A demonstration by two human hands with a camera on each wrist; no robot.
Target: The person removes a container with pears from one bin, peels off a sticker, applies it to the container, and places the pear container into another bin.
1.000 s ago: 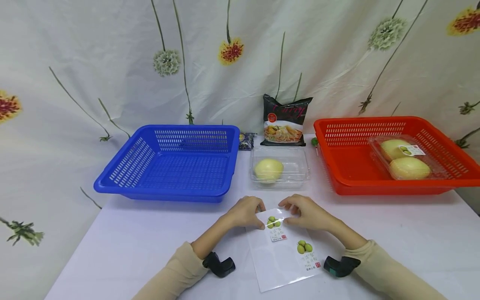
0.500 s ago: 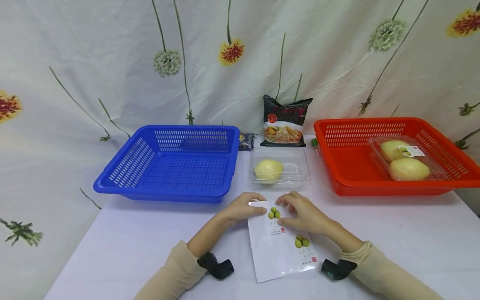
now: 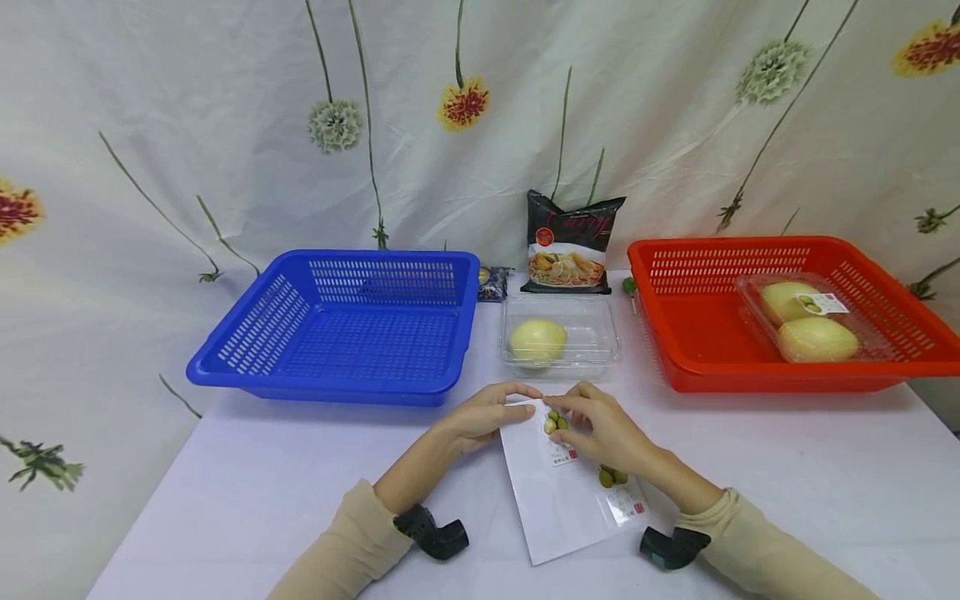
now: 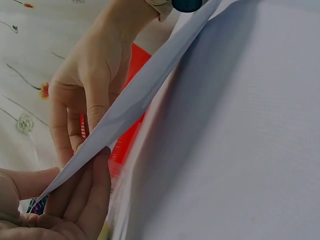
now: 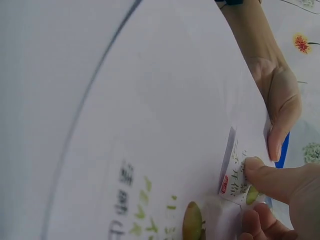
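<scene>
A white sheet of stickers is tilted up in front of the person, bearing two labels printed with green pears. The left hand grips its upper left edge; in the left wrist view the thumb lies on one face of the sheet and the fingers behind it. At the top, the right hand pinches the upper label. The right wrist view shows the thumb on this label, one edge of which stands off the sheet. A lower label lies near the right edge, partly behind the right hand.
Beyond the hands stands a clear plastic box with one pale yellow fruit. A blue basket is at left. The red basket at right holds a labelled box of two fruits. A black noodle packet stands behind.
Both hands and the sheet have moved slightly away from the person. The right fingers have come in from the sheet's edge onto the upper label, and the sheet has tilted.
</scene>
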